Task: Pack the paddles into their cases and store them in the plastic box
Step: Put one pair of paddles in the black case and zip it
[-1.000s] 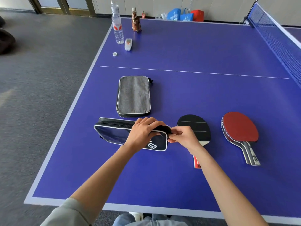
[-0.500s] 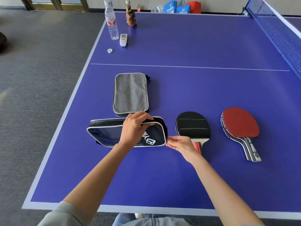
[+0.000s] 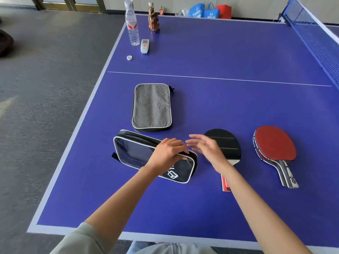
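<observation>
Gripping glossy dark rectangular case (image 3: 139,153), left hand (image 3: 167,153); right hand (image 3: 205,147) spread.

a: blue table-tennis table (image 3: 220,55), white line across it. what's nearest the hands?

b: black zip case with white piping (image 3: 139,153), lying at a slant. left hand (image 3: 167,154) grips its upper right edge, fingers curled over it.

a: right hand (image 3: 207,147)?

b: fingers spread and holding nothing, in the air just beside the case's end, over the black-rubber paddle (image 3: 227,145) whose red handle shows under the forearm.

a: further out?

b: grey fabric case with white piping (image 3: 151,107) lies flat beyond the black one. red-rubber paddle (image 3: 274,143) well to the right, on top of another paddle. far corner: clear water bottle (image 3: 131,24), its white cap (image 3: 129,57), a white remote (image 3: 145,46). net (image 3: 315,37) at right.
</observation>
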